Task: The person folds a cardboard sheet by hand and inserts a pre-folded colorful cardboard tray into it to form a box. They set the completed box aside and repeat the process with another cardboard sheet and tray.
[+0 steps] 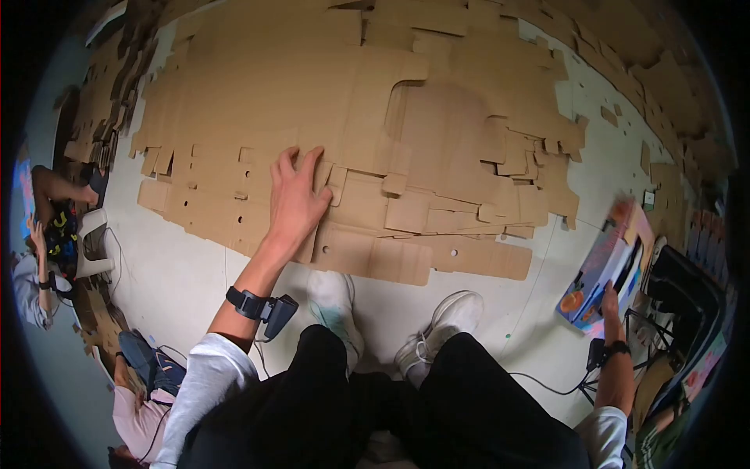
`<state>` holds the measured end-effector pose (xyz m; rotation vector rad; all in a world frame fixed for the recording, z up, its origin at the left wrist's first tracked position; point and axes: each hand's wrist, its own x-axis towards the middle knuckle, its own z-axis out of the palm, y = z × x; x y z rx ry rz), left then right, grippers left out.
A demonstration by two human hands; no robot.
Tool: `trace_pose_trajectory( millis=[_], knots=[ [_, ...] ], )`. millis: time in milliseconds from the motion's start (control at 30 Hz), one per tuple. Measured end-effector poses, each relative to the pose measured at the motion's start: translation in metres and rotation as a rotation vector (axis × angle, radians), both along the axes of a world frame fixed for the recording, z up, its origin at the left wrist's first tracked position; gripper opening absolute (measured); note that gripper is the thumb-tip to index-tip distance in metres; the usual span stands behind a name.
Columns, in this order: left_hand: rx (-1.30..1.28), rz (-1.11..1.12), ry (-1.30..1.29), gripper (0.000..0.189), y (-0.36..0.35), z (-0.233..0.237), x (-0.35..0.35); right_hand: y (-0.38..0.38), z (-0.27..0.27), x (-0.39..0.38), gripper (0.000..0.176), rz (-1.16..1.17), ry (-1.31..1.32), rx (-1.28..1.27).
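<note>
My left hand (295, 195) reaches over the flattened cardboard sheets (297, 94) on the floor, fingers apart, near or on the sheets' front part beside a small cardboard flap. Whether it presses on them I cannot tell. Off to the right, my right hand (611, 303) grips the lower end of a colourful printed box (605, 270), blue and purple with orange pictures. The box is tilted, and its upper end is blurred. Most of that hand's fingers are hidden by the box.
My white shoes (457, 313) stand just below the cardboard. A black chair (687, 285) is at the right edge, near a loose cable. Two other people sit at the left, one in a pink top (141, 418). More cardboard lies along the upper right.
</note>
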<state>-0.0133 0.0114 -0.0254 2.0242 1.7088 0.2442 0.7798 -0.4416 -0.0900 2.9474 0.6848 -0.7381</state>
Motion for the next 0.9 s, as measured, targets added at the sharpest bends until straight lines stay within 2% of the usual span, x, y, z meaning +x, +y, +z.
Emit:
trace_pose_trajectory(
  millis=[67,200,300,333,433,467,567,633,700,733,800,833,900],
  knots=[
    [-0.012,-0.003,-0.051,0.055,0.000,0.000,0.000,-0.045,-0.037,0.029,0.086,-0.232,-0.018,-0.061],
    [0.001,-0.037,-0.196,0.037,0.006,0.022,0.008,-0.003,0.009,-0.038,0.078,-0.251,0.032,-0.060],
    [0.002,-0.117,-0.307,0.034,0.006,0.039,0.017,0.000,0.006,-0.026,0.075,-0.121,-0.128,-0.075],
    [-0.008,-0.152,-0.342,0.034,0.005,0.042,0.021,0.022,0.022,-0.046,0.073,-0.131,-0.183,-0.034],
    [-0.125,-0.248,-0.542,0.034,-0.005,0.051,0.035,0.052,0.013,-0.044,0.074,-0.211,-0.314,-0.174],
    [-0.204,-0.304,-0.616,0.035,-0.010,0.055,0.042,0.088,0.024,-0.087,0.069,-0.214,-0.603,-0.298],
    [-0.455,-0.496,-0.849,0.037,-0.026,0.073,0.072,0.159,0.059,-0.122,0.065,0.235,-0.486,0.201],
    [-0.670,-0.691,-0.918,0.036,-0.040,0.079,0.093,0.216,0.046,-0.113,0.063,0.133,0.207,0.634],
    [-0.904,-0.919,-0.882,0.034,-0.055,0.078,0.113,0.294,0.093,-0.199,0.064,-0.230,0.768,0.876],
    [-0.980,-0.992,-0.893,0.033,-0.065,0.076,0.117,0.328,0.108,-0.216,0.063,-0.264,1.140,0.805],
    [-1.131,-1.135,-0.904,0.034,-0.082,0.065,0.122,0.373,0.128,-0.253,0.061,-0.315,1.595,0.612],
    [-1.160,-1.042,-0.860,0.032,-0.082,0.059,0.118,0.387,0.132,-0.274,0.059,-0.331,1.678,0.508],
    [-1.203,-0.857,-0.766,0.030,-0.071,0.043,0.093,0.409,0.125,-0.303,0.056,-0.248,1.447,0.372]
  ],
)
